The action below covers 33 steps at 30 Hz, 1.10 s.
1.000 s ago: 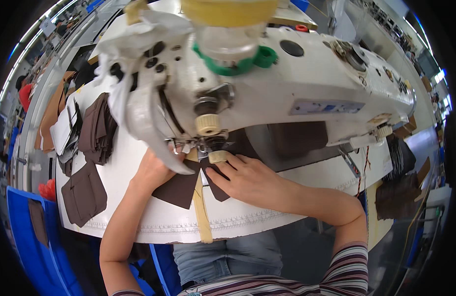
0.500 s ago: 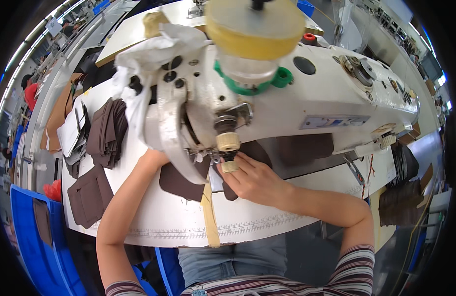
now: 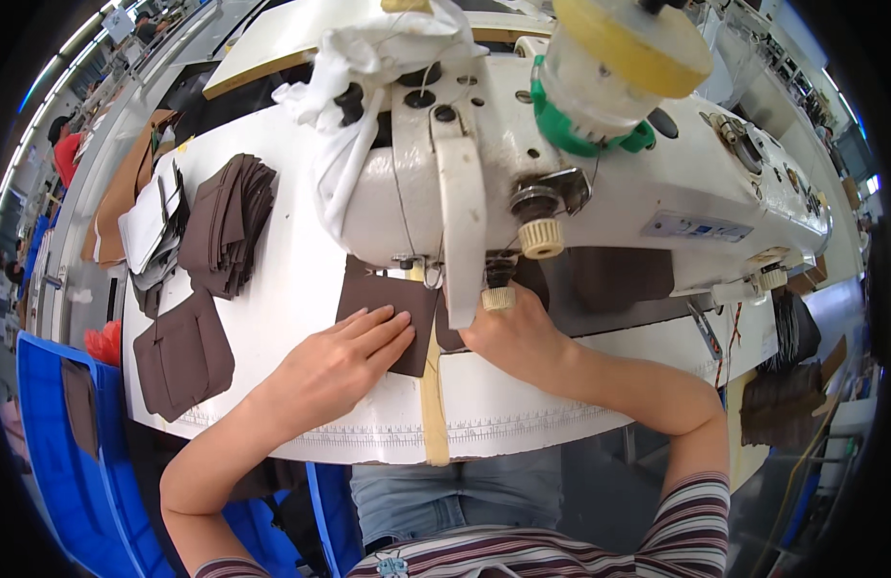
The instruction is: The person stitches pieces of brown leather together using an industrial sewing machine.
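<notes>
White worktable (image 3: 296,255), bearing a white sewing machine (image 3: 609,207) whose head overhangs the work. At the left, a stack of dark brown pieces (image 3: 229,222). Brown panel (image 3: 388,292): flat, matt, plain, straight-edged, lying on the table below the head's left end; its visible right edge runs away from the wearer, one corner points toward them, and its long axis cannot be determined, the left side being partly covered. Left hand (image 3: 335,374): open, fingers extended flat upon the panel. Right hand (image 3: 519,332): fingers bent beside a second brown piece (image 3: 449,335), largely hidden; whether it grips cannot be told.
</notes>
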Each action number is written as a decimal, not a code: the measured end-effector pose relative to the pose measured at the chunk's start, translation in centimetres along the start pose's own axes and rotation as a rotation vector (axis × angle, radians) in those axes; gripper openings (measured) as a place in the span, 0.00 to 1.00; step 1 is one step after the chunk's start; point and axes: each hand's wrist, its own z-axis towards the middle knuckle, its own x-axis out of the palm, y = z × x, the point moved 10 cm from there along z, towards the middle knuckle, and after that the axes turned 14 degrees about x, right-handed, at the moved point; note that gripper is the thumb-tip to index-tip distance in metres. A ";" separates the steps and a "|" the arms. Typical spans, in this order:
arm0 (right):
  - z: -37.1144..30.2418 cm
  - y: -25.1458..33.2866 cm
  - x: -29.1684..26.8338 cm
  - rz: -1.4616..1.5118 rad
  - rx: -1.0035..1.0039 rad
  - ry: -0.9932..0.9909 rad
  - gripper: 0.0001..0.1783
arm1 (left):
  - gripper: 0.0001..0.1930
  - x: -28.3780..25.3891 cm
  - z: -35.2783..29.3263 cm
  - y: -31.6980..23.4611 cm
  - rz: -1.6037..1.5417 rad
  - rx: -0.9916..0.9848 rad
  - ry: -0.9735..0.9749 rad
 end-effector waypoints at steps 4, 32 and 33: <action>0.2 -0.7 0.1 0.100 0.056 -0.037 0.17 | 0.21 0.9 1.4 0.6 0.066 -0.029 -0.068; -0.4 0.0 -0.8 0.125 -0.057 -0.183 0.16 | 0.22 0.5 2.4 2.1 0.020 -0.117 -0.496; -0.3 0.0 -0.8 0.126 -0.057 -0.183 0.16 | 0.22 0.5 2.4 2.1 0.024 -0.117 -0.493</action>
